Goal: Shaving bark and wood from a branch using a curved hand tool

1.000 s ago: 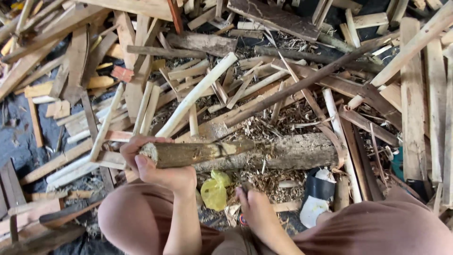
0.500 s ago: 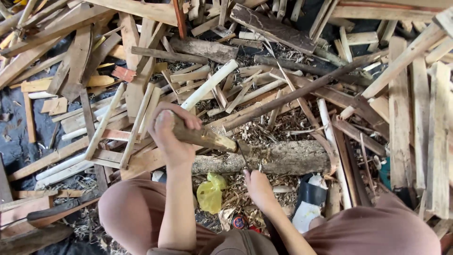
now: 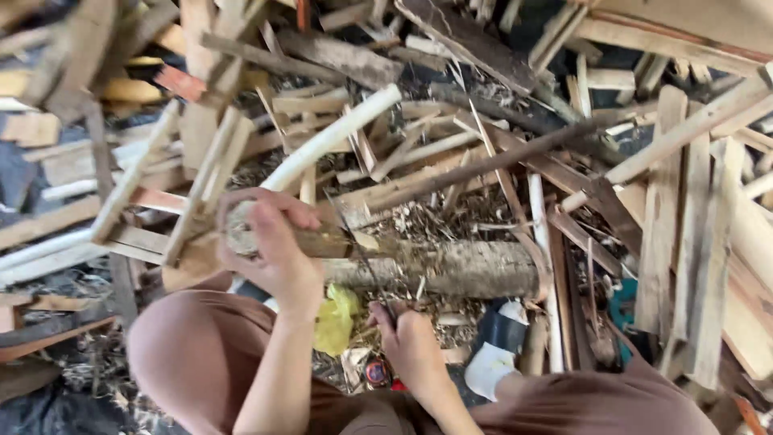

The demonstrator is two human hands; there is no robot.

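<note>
two hands work one short stick (image 3: 322,240): the left hand (image 3: 274,250) is wrapped around its thick end, propping it on the log (image 3: 459,268); the right hand (image 3: 411,342) is clenched on a thin blade (image 3: 358,254). stiff, light, rough-barked wood; best gripped at the butt.

Both forearms are bare, no sleeves showing; the left hand (image 3: 274,250) and right hand (image 3: 411,346) wear no gloves; brownish-mauve trousers (image 3: 185,362) cover both knees.
</note>
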